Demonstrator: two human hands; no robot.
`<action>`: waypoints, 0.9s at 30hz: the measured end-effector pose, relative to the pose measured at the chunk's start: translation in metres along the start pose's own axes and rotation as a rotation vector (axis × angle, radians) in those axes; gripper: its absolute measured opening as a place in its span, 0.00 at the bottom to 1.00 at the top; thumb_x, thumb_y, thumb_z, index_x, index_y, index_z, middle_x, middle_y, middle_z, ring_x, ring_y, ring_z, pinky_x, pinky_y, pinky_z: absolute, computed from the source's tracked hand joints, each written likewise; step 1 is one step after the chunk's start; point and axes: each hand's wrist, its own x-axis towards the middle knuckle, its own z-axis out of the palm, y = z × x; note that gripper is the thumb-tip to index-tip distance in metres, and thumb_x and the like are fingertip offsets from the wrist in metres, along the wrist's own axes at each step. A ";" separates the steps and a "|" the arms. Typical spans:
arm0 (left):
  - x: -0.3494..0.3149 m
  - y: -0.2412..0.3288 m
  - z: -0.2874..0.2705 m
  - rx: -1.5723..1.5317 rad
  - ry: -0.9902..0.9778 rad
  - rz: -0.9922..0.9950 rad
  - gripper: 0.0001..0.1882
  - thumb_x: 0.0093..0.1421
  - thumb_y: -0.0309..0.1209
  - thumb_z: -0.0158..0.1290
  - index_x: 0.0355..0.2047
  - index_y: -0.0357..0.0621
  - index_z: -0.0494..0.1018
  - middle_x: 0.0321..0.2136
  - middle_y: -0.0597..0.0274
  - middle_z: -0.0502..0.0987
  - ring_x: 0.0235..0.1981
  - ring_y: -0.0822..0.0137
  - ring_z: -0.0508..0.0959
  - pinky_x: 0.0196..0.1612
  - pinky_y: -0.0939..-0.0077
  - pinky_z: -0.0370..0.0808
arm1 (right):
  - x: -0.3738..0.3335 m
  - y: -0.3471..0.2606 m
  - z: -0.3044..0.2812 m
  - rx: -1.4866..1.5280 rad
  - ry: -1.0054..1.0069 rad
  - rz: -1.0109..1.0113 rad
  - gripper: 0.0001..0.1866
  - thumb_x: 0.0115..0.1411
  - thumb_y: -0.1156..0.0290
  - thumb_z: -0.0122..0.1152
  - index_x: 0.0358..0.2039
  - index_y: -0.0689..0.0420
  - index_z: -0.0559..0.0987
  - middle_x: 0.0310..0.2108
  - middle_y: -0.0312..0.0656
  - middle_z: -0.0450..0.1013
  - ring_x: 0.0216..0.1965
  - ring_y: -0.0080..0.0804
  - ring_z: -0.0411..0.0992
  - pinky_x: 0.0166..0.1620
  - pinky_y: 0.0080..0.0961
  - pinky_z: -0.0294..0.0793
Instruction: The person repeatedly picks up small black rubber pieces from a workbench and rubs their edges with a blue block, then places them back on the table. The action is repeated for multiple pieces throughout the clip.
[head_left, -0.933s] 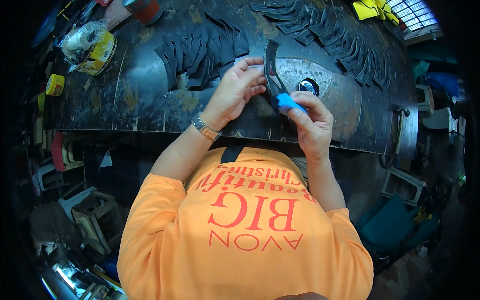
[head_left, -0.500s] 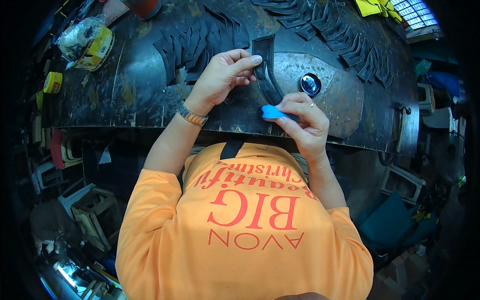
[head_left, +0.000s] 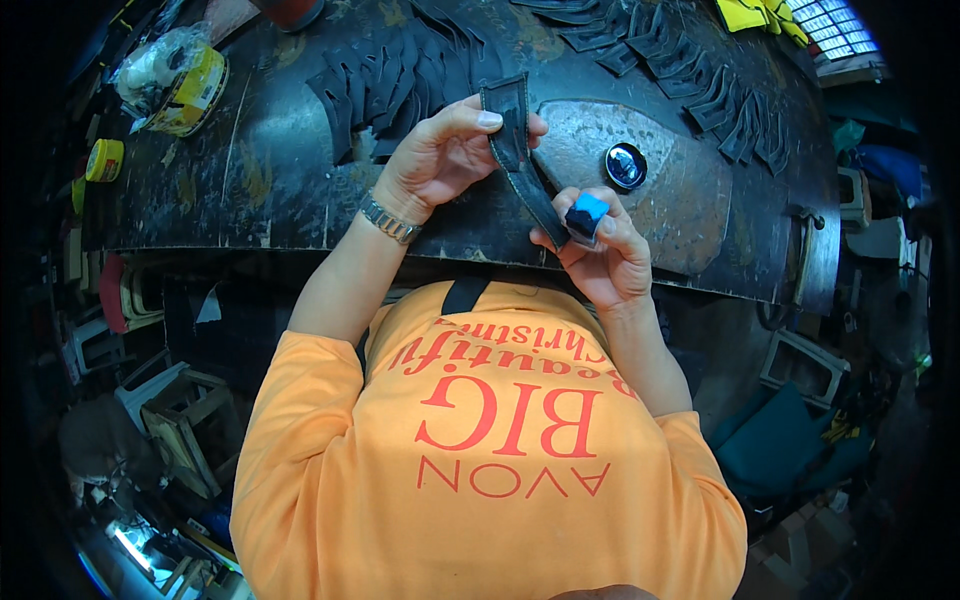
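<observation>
The 2 hands are working above the near edge of a dark desk [head_left: 300, 205]. The left hand [head_left: 440, 155] is closing partway, pinching the upper part of 1 black stitched strip [head_left: 512, 152], with the thumb lying on its face and fingertips showing past the far side. The strip is slanting down toward the right hand [head_left: 610, 265], which is curling around a small blue piece [head_left: 588, 208] with a dark end; a fingertip is apparently touching the strip's lower end. A round open container [head_left: 626, 166] is resting on a grey plate [head_left: 685, 205] just beyond the right hand. Black pieces [head_left: 400, 85] are lying beyond the left hand, and a row of similar dark pieces [head_left: 690, 85] is stretching across the right. A watch [head_left: 390, 218] is circling the left wrist.
</observation>
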 end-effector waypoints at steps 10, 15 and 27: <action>0.006 0.007 -0.003 0.156 -0.046 0.034 0.06 0.60 0.25 0.52 0.38 0.41 0.72 0.39 0.54 0.79 0.28 0.81 0.76 0.32 0.92 0.73 | -0.004 -0.009 0.000 -0.246 -0.035 -0.070 0.09 0.52 0.76 0.60 0.36 0.58 0.78 0.40 0.45 0.71 0.40 0.35 0.73 0.51 0.37 0.72; 0.005 0.011 0.000 0.276 0.072 0.073 0.09 0.58 0.24 0.55 0.39 0.44 0.72 0.39 0.53 0.79 0.34 0.76 0.79 0.34 0.93 0.75 | -0.020 -0.056 -0.001 -0.818 0.276 -0.446 0.10 0.52 0.79 0.64 0.37 0.61 0.79 0.37 0.37 0.75 0.37 0.22 0.72 0.43 0.19 0.71; 0.012 -0.007 0.008 0.473 0.142 0.022 0.20 0.56 0.23 0.57 0.49 0.39 0.67 0.27 0.70 0.73 0.43 0.70 0.78 0.37 0.89 0.74 | 0.002 -0.081 -0.013 -1.882 0.275 -0.718 0.09 0.47 0.76 0.66 0.32 0.58 0.81 0.28 0.39 0.74 0.33 0.32 0.68 0.37 0.26 0.67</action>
